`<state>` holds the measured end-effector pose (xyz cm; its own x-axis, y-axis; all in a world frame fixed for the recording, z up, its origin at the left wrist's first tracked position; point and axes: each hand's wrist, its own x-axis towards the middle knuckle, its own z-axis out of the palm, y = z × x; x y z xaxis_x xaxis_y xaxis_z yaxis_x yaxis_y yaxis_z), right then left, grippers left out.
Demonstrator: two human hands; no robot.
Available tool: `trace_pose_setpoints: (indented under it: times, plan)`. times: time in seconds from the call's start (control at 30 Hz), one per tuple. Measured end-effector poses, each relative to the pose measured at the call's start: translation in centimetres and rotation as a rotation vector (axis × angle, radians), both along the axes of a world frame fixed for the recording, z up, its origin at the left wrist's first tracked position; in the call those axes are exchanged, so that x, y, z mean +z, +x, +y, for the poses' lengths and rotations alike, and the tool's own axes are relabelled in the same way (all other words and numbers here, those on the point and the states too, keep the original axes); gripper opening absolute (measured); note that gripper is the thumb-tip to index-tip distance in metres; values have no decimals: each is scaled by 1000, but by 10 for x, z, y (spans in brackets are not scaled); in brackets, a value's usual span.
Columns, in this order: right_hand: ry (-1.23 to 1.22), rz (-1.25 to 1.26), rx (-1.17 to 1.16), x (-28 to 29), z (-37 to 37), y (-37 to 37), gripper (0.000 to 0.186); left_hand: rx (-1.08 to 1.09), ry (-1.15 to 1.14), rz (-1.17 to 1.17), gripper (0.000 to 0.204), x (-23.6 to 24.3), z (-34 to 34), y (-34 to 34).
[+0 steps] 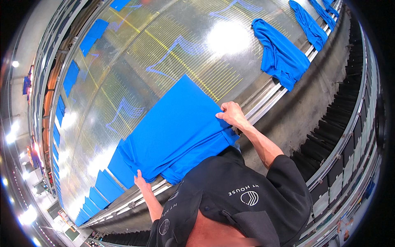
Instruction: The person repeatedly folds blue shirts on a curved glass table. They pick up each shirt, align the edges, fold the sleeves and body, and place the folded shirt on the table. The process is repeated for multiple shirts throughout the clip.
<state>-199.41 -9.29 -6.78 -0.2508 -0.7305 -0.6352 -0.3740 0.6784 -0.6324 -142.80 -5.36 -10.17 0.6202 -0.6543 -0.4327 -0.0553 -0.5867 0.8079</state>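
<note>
Before me a wide blue cloth (175, 119) lies over a long table, its far part flat and its near part bunched in folds at the table's edge. My right hand (233, 114) pinches its right edge between thumb and fingers. At the lower left corner of the same cloth, my left hand (141, 182) grips the edge, with its fingers partly hidden by the folds. Several flat blue cloth pieces (109, 184) line the near edge to the left, the closest one touching the cloth I hold.
The shiny table top (160, 53) bears yellow ruled lines and blue outlines. To the right a crumpled blue cloth (279, 57) lies across the metal rail (267, 101), with more beyond. Flat blue pieces (94, 36) line the far edge. Dark hanging pieces (325, 131) stand behind me.
</note>
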Motion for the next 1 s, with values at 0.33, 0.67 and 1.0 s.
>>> trace_pose_setpoints:
  times: [0.33,0.67,1.0]
  plan:
    - [-25,129,-22,3,0,8,30,-676,-233,-1028,77,46,-55,-147]
    - [-84,137,-31,-1,1,8,30,-1596,-372,-932,77,5,-156,-352]
    - [-1,58,-4,3,0,2,27,-1442,-399,-1050,77,-8,-188,-370]
